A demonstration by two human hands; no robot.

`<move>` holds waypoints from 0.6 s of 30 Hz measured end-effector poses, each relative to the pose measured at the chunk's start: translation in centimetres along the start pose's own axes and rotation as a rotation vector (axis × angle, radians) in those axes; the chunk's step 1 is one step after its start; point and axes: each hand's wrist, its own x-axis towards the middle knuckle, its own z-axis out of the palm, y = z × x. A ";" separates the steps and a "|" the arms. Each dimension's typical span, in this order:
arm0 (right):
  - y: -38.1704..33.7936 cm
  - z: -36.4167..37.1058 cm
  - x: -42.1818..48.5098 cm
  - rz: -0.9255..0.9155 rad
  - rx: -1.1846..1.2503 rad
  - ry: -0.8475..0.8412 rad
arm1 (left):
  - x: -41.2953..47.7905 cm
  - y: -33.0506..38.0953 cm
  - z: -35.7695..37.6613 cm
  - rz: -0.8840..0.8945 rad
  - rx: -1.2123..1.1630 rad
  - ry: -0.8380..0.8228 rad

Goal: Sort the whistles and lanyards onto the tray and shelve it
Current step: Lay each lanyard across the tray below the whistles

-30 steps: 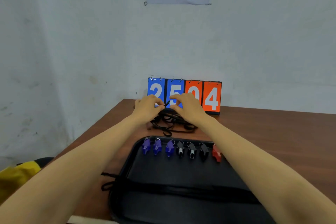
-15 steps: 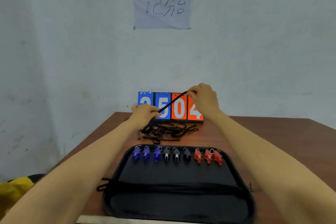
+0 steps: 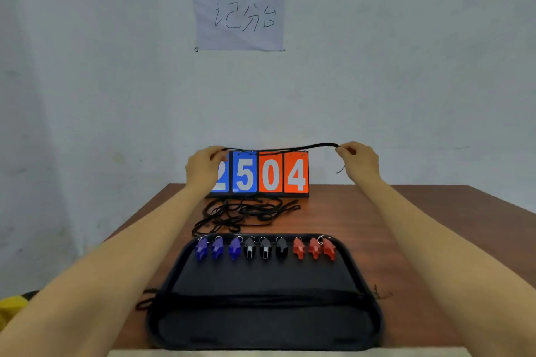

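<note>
A black lanyard point(image 3: 278, 149) is stretched level in the air between my left hand point(image 3: 204, 168) and my right hand point(image 3: 358, 162), each pinching one end, in front of the scoreboard. A tangled heap of black lanyards point(image 3: 246, 213) lies on the table behind the black tray point(image 3: 359, 266). Along the tray's far edge stand three blue whistles point(image 3: 218, 249), three black whistles point(image 3: 264, 249) and three red whistles point(image 3: 314, 249) in a row. Straightened lanyards point(image 3: 261, 297) lie across the tray's middle, their ends hanging over both sides.
A flip scoreboard point(image 3: 269, 174) reading 2504 stands at the back of the brown table point(image 3: 420, 226), against a pale wall with a handwritten paper sign point(image 3: 239, 14). Something yellow point(image 3: 8, 313) sits low at the left, off the table.
Both hands rose from the lanyard heap and moved apart. The lanyard they pinched went from slanted and short to pulled out level at full length.
</note>
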 end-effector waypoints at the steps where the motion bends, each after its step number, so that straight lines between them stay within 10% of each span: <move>1: 0.1 -0.4 -0.2 0.003 0.004 -0.013 | 0.2 0.5 -0.7 0.027 0.035 0.012; 18: 3.4 -6.3 -11.8 0.017 -0.331 -0.508 | -11.5 -3.4 -9.8 -0.010 0.456 -0.442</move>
